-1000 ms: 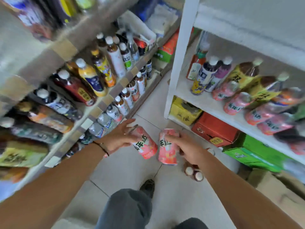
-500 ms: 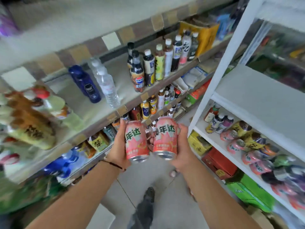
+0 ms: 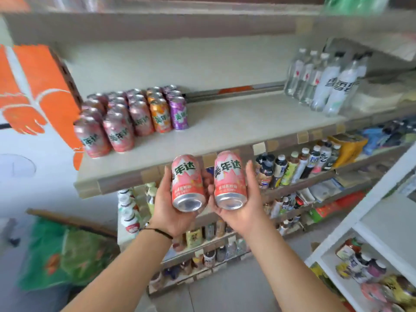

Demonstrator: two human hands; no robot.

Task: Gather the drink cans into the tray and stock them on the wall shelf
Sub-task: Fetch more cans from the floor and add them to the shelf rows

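Drink cans: two pink cans are held side by side in front of the wall shelf, just below its front edge, both upright with their silver bases tilted toward the camera. The left pink can sits in the left hand, whose fingers are curled round its far side with the thumb along its left flank. The right pink can sits in the right hand, whose thumb lies up its right flank and whose palm cups it from beneath. The two cans are close together, with fingertips showing in the gap between them. A thin black band circles the left wrist.

On the wall shelf, toward its left end, stands a block of stocked cans: several rows of pink ones, then a row of orange cans and a row of purple cans at the block's right side. At the shelf's right rear corner stands a cluster of clear bottles. An orange carton stands at the shelf's left end. Lower shelves carry mixed bottles.
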